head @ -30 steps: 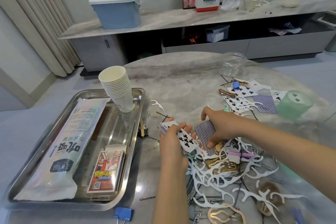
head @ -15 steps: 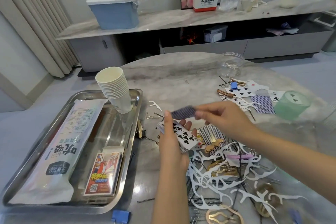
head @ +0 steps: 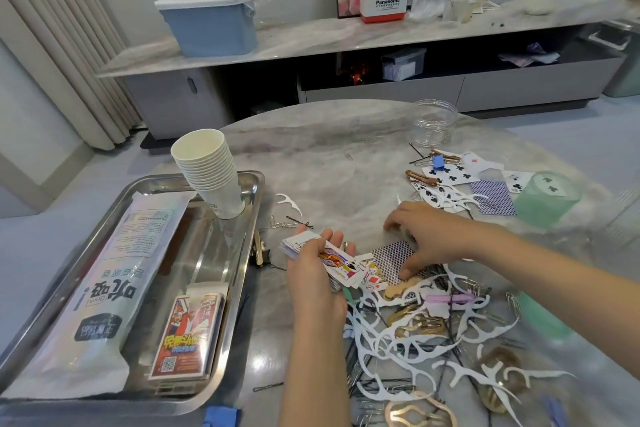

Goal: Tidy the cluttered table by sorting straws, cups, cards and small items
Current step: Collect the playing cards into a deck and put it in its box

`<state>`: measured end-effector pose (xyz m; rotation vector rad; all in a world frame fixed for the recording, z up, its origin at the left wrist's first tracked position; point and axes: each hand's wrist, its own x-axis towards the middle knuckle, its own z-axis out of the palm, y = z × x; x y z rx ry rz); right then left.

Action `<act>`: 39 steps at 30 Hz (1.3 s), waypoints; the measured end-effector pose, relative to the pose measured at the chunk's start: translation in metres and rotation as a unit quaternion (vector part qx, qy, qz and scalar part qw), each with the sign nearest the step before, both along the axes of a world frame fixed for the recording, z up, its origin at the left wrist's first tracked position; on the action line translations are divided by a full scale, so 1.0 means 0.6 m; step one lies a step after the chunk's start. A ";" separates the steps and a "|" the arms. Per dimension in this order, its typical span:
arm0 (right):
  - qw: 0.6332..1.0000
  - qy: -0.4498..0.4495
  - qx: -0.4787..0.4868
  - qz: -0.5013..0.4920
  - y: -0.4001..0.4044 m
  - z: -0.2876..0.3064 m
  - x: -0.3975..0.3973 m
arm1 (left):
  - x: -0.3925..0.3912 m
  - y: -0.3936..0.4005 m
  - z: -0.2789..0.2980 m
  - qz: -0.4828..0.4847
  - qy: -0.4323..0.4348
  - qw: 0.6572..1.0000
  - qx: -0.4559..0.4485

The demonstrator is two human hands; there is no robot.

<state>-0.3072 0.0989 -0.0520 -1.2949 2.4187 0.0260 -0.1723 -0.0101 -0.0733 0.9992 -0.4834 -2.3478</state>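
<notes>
The room is bright with soft, even light. The shiny metal tray (head: 239, 291) has white glare, and a bright spot gleams on the tabletop (head: 258, 362) near it. Shadows are faint. Lines bend at the picture's edges. The far right side looks smeared, maybe from motion blur.

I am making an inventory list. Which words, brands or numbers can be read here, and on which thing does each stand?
"Panasonic": white and red box on the sideboard.
Straw bag in the tray: large Chinese characters, small print too blurred to read.
Card box: QR code, lettering unreadable.
Playing cards: club pips only.
</notes>
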 end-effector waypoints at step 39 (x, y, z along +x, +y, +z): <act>0.854 -0.210 -0.451 -0.152 0.008 0.036 0.070 | -0.001 0.009 0.004 -0.057 -0.030 0.998 -0.022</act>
